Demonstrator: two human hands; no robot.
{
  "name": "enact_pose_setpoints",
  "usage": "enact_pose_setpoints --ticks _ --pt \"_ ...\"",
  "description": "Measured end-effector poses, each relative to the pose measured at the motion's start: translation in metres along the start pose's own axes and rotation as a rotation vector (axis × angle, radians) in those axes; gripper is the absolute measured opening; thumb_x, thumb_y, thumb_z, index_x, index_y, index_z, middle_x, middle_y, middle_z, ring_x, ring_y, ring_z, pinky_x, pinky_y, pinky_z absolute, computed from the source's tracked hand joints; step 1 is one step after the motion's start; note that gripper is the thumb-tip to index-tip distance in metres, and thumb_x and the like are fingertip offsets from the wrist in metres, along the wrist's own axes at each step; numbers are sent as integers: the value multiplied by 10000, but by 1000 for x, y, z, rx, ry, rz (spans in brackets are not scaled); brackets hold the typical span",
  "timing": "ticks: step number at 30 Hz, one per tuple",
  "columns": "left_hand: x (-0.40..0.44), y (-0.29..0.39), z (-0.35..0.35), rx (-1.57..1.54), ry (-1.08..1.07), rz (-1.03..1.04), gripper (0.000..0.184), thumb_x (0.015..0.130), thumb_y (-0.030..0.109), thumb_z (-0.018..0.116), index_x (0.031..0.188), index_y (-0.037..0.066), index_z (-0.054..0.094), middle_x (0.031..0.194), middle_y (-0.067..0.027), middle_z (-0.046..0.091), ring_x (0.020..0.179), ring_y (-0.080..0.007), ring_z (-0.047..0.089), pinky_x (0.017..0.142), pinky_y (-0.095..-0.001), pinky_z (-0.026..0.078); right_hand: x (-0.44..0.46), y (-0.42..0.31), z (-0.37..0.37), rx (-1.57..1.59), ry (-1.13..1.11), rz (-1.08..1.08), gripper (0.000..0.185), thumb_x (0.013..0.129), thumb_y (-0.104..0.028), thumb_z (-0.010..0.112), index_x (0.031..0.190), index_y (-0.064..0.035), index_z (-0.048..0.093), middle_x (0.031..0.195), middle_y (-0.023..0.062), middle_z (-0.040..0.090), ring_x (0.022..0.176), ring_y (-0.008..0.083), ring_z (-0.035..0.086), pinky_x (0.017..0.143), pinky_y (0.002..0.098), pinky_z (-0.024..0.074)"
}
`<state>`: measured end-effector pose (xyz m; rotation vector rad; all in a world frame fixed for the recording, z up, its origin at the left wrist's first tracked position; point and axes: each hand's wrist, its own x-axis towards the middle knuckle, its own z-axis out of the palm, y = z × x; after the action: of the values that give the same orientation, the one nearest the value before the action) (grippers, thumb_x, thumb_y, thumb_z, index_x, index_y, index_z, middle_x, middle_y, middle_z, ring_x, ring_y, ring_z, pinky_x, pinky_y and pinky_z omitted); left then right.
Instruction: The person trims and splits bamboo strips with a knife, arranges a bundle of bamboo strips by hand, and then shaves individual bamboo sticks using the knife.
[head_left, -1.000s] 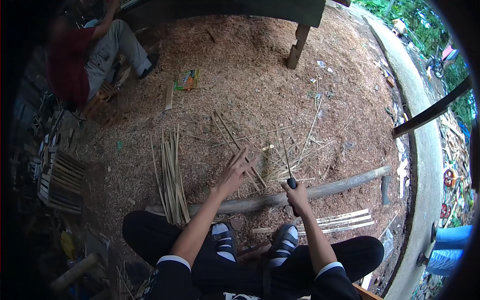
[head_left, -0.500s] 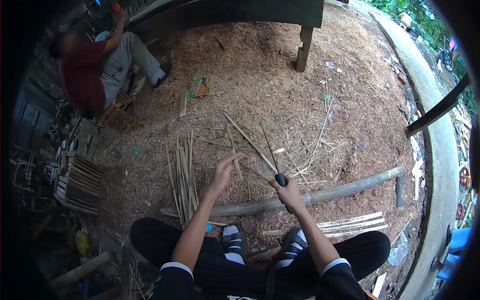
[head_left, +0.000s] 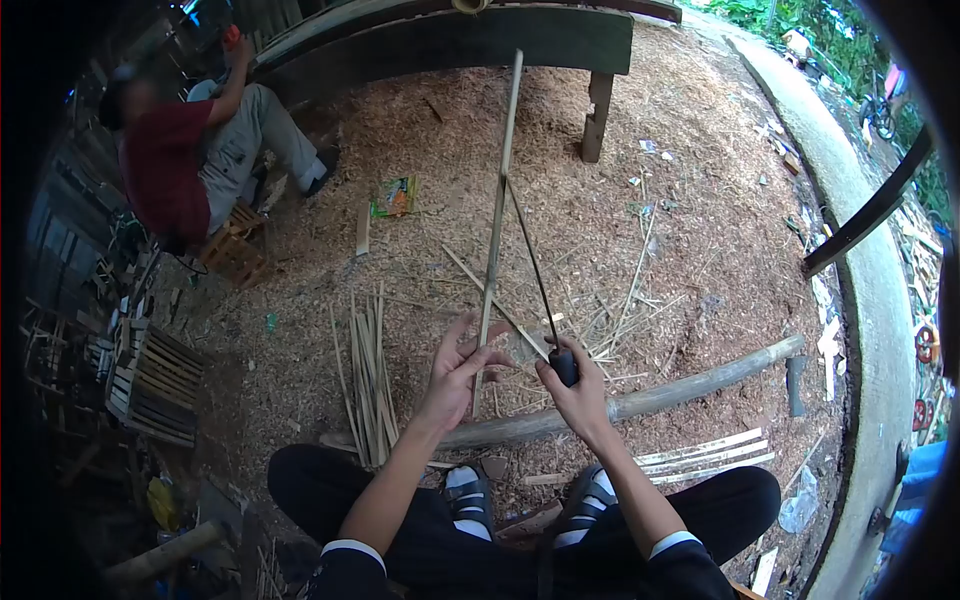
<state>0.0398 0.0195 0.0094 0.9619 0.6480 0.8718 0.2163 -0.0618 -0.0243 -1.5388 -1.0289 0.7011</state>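
Left hand (head_left: 452, 378) grips a slender strip (head_left: 497, 232); right hand (head_left: 580, 388) grasps a black-handled blade (head_left: 564, 368) — apparently aligning the two. Next move likely calls for steady bracing.

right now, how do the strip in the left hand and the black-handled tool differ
The strip is pale; the black-handled tool is dark. The strip looks longer than the tool. The strip is in the left hand, the tool in the right hand. Both are narrow and point forward.
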Motion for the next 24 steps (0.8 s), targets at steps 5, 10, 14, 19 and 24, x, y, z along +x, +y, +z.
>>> enact_pose_setpoints --ticks 5,10,14,19,24 --pt "2 -28 0 47 55 -91 235 1037 156 515 1228 21 540 870 -36 613 551 -53 474 496 -198 353 -15 -18 -10 -96 19 -95 348 865 -171 731 1151 -20 602 701 52 600 602 109 552 576 288 464" --pt "2 -38 -2 96 101 -110 210 1045 234 529 1073 35 588 695 54 470 501 -15 353 439 -205 268 -18 -10 -8 -369 -67 -147 311 804 -237 759 908 -33 548 724 166 639 643 335 664 594 395 515" --pt "-2 -44 -3 409 35 -37 267 1030 263 565 1010 7 638 643 24 496 525 -35 416 458 -251 313 -18 -12 1 -400 -93 -126 295 811 -248 752 916 -51 561 675 145 635 633 352 665 587 411 518" --pt "-15 -42 -2 659 54 127 264 1016 230 575 1052 -19 654 659 -62 582 564 -100 509 516 -315 393 -17 -12 7 -483 -136 -178 295 827 -272 733 918 -57 552 727 153 660 678 362 672 592 433 520" --pt "-20 -38 -5 777 59 162 233 1004 194 583 1058 -21 655 650 -91 590 567 -111 518 524 -327 397 -16 -13 9 -601 -198 -215 278 833 -264 715 912 -76 526 732 138 660 682 360 668 573 446 507"
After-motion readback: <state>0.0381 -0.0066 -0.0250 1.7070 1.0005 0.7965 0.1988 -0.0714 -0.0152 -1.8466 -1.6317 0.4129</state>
